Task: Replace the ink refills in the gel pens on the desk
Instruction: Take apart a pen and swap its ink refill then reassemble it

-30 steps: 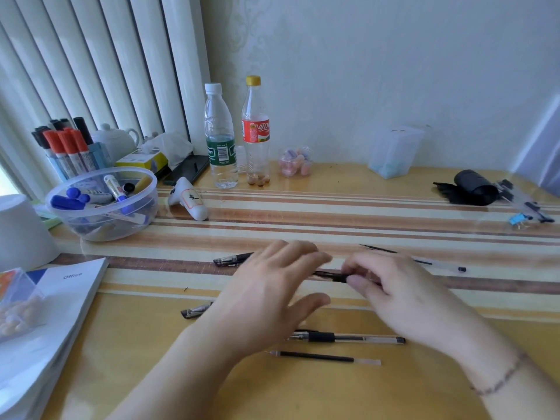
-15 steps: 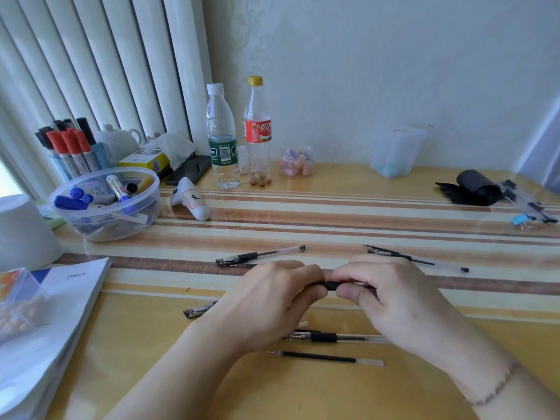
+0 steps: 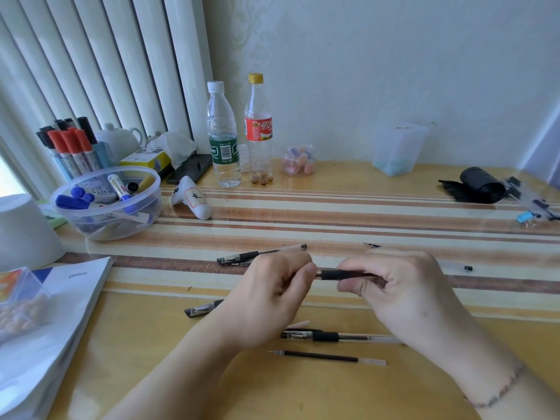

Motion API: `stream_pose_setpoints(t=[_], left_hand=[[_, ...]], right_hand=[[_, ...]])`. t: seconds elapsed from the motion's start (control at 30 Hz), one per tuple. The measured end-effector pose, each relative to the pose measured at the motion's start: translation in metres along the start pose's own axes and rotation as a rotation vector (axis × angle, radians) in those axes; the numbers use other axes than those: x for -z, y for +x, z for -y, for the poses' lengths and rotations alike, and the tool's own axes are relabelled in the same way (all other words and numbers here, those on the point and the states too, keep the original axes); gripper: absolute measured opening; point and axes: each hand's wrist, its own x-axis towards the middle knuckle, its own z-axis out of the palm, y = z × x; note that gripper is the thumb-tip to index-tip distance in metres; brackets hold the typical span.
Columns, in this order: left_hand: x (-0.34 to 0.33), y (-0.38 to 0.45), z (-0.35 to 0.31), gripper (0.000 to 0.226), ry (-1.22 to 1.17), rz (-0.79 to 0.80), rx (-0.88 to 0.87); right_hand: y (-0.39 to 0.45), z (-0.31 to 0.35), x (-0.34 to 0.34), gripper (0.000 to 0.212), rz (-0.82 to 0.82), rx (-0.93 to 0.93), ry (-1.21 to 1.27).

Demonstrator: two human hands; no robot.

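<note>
Right hand (image 3: 403, 286) clenched around black gel pen (image 3: 342, 274), left hand (image 3: 269, 295) pinching its tip end, contact seemingly hidden by thumb

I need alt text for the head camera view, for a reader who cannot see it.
Two bare hands, left hand and right hand, hold a black gel pen horizontally between them above a striped desk. More pens and a loose ink refill lie around them; two plastic bottles and a bowl of markers stand behind.
</note>
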Motion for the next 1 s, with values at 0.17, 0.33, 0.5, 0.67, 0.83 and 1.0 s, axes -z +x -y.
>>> stream_pose_setpoints(t=[0.17, 0.33, 0.5, 0.67, 0.83, 1.0], left_hand=[[0.006, 0.002, 0.004, 0.046, -0.067, -0.081, 0.046], [0.01, 0.002, 0.005, 0.028, -0.097, -0.117, 0.118], [0.009, 0.001, 0.006, 0.017, -0.072, -0.11, 0.133], [0.008, 0.001, 0.004, 0.025, -0.05, -0.095, 0.145], [0.005, 0.002, 0.005, 0.047, -0.068, -0.081, 0.122], [0.01, 0.003, 0.007, 0.031, -0.165, -0.102, 0.191]], right_hand=[[0.0, 0.003, 0.004, 0.04, 0.04, -0.019, -0.042], [0.001, 0.001, 0.002, 0.018, 0.043, -0.031, -0.108], [0.0, -0.001, -0.002, 0.02, 0.059, -0.05, -0.175], [0.0, 0.001, -0.002, 0.033, 0.019, -0.012, -0.073], [0.001, 0.002, -0.005, 0.019, -0.019, 0.071, -0.068], [0.0, -0.001, -0.004, 0.023, -0.004, -0.014, -0.081]])
